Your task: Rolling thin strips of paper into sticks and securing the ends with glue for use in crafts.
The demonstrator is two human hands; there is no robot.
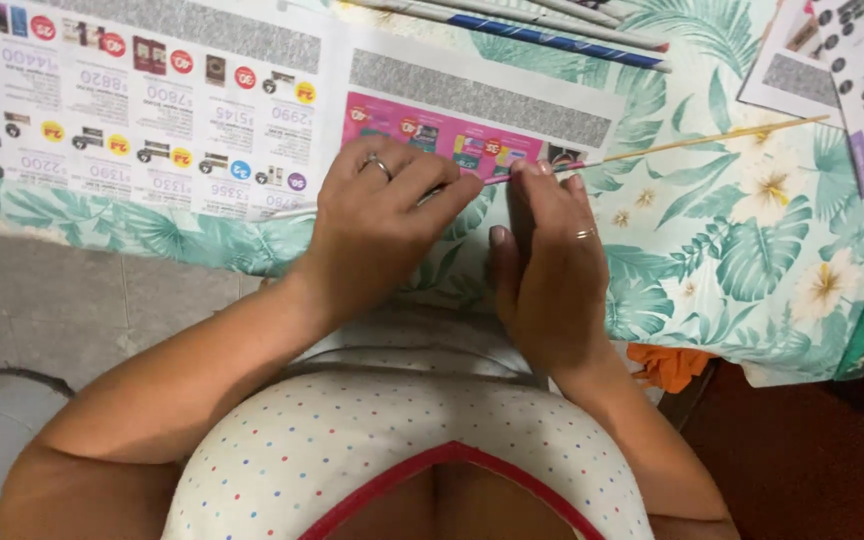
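My left hand [382,215] rests on the near edge of a printed flyer sheet [252,110] and pinches a thin wooden skewer [722,135] together with the paper's corner. A ring shows on one finger. My right hand [547,265] lies flat beside it, fingers straight and together, pressing on the same paper edge where the skewer passes. The skewer runs out to the right across the leaf-patterned tablecloth [732,250]. Part of the paper is wrapped around the skewer under my fingers; how much is hidden.
Several rolled paper tubes [552,30] lie at the far edge of the table. More flyer sheets [842,70] sit at the top right. The table's near edge drops to a grey floor [62,310] at left; an orange cloth [667,365] hangs below.
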